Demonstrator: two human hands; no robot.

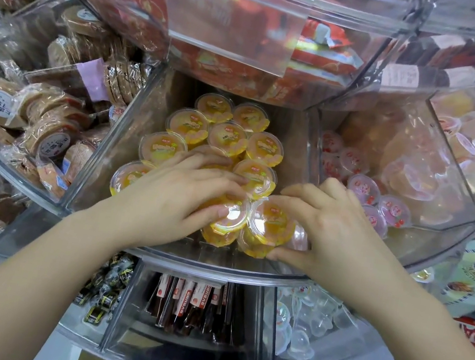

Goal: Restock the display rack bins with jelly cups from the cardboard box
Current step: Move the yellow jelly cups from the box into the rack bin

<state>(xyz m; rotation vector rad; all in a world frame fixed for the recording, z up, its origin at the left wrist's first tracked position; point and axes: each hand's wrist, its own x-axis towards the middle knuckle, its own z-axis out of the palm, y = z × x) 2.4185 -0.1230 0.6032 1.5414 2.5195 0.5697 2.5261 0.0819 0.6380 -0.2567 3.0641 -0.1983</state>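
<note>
Head view: left hand [183,193] and right hand [326,226], side by side, each grip an orange jelly cup [269,226]; loosely stacked cups beyond the fingers may topple.

Both bare forearms reached forward from the near edge, converging toward the middle. The left hand [183,193] lay palm down, fingers curled over, thumb tucked near its tip. The right hand [325,229] mirrored it, fingers bent, thumb pinching underneath.

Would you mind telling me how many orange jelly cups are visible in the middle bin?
About 11: nine lying in the bin, one under the left hand, one gripped by the right hand. More may be hidden under the hands.
</note>
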